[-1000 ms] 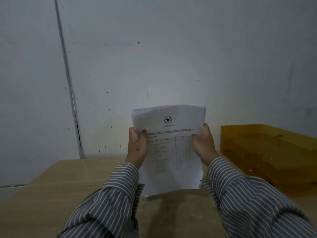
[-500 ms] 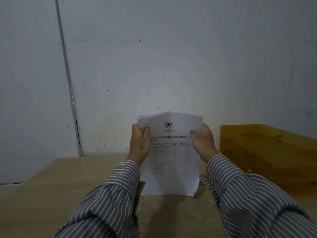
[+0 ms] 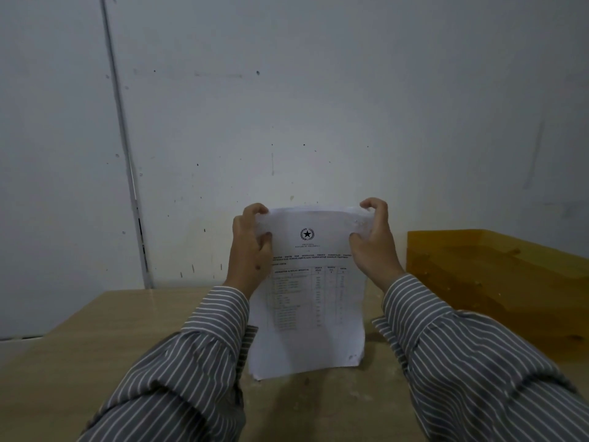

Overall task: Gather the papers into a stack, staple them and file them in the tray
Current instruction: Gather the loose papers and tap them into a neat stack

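Papers [image 3: 310,301] stood upright, bottom edge on the table [image 3: 95,339], printed face toward you. Your left hand [image 3: 250,250] gripped the top left corner, fingers curled over the edge; your right hand [image 3: 373,240] pinched the top right corner. Tray [image 3: 497,275] sat just right, apart from the papers.

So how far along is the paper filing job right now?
Gathered: the papers form one stack. In hand: left hand and right hand hold it upright, bottom edge on the table, squaring it. Left: stapling, no stapler visible, then filing in the yellow tray.
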